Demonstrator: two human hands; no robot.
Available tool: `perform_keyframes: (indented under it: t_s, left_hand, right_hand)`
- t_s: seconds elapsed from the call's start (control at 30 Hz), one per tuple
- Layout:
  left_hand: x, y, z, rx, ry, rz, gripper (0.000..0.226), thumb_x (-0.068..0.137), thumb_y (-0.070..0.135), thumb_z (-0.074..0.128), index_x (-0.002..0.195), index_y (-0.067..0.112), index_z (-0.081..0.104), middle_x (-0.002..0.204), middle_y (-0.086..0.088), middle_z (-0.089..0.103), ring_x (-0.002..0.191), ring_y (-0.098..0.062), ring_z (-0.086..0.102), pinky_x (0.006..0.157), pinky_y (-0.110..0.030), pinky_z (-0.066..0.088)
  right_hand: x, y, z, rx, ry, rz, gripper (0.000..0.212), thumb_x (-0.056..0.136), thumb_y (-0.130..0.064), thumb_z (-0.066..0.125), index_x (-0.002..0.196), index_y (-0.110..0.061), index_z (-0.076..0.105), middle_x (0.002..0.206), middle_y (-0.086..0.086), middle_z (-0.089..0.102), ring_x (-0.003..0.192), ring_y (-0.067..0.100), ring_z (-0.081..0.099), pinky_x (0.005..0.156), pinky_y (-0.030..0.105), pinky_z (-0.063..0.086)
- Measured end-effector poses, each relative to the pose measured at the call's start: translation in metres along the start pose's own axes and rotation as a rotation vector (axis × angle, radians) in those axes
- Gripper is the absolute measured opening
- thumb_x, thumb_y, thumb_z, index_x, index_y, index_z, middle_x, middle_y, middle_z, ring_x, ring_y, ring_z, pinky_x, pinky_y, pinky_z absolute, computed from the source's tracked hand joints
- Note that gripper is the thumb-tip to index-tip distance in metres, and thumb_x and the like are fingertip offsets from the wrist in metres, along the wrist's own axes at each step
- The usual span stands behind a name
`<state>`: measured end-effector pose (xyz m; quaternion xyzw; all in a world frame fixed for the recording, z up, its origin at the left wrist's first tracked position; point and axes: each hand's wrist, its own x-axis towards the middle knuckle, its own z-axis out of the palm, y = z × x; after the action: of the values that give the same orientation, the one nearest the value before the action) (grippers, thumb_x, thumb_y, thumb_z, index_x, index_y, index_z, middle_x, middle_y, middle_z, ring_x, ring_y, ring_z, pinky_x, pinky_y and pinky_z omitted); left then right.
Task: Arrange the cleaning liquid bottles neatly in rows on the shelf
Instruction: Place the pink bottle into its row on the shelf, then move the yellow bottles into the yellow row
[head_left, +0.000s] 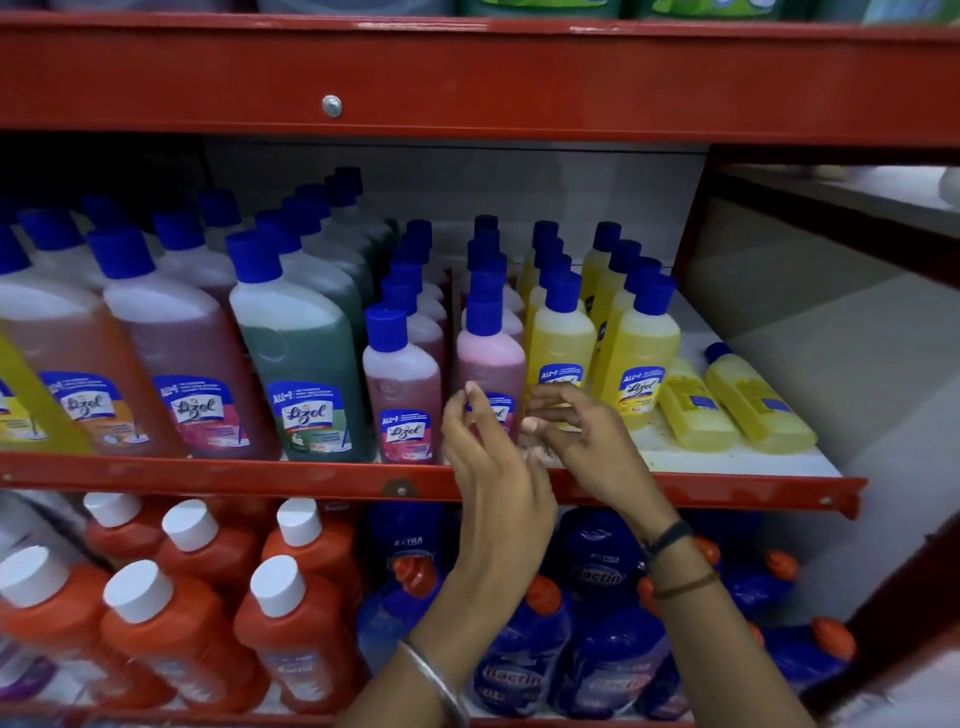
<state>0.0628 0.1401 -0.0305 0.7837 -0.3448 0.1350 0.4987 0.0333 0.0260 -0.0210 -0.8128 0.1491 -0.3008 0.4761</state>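
On the middle red shelf stand rows of Lizol bottles with blue caps. Large orange, pink and green ones fill the left; the front green bottle leads its row. Small pink bottles form two rows, headed by one at the shelf front and another just behind my hands. Small yellow bottles stand in two rows to the right. Two yellow bottles lie flat at the right end. My left hand and my right hand hover in front of the pink bottle, fingers loosely curled, holding nothing.
A red upper shelf beam hangs overhead. The lower shelf holds orange bottles with white caps on the left and dark blue Bactin bottles on the right. A pale wall and red upright bound the right side.
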Motion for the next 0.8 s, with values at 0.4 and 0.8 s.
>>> perform_keyframes:
  t_s: [0.4, 0.8]
  left_hand:
    - [0.027, 0.091, 0.104, -0.032, -0.61, 0.04, 0.035, 0.086, -0.001, 0.044, 0.12, -0.006, 0.038, 0.123, -0.028, 0.043, 0.117, -0.039, 0.042, 0.098, -0.04, 0.037]
    - [0.032, 0.096, 0.125, 0.045, -0.57, -0.004, 0.037, 0.082, 0.01, 0.037, 0.111, 0.0, 0.057, 0.116, -0.027, 0.06, 0.111, -0.041, 0.052, 0.091, -0.038, 0.043]
  right_hand:
    - [-0.008, 0.037, -0.13, -0.638, 0.394, 0.358, 0.026, 0.088, -0.016, 0.052, 0.1, 0.006, 0.059, 0.106, 0.03, 0.063, 0.101, 0.044, 0.059, 0.077, 0.04, 0.046]
    - [0.0, 0.044, -0.138, -0.402, 0.113, 0.6, 0.026, 0.091, -0.024, 0.046, 0.073, -0.006, 0.049, 0.075, 0.014, 0.056, 0.071, 0.027, 0.052, 0.063, 0.03, 0.037]
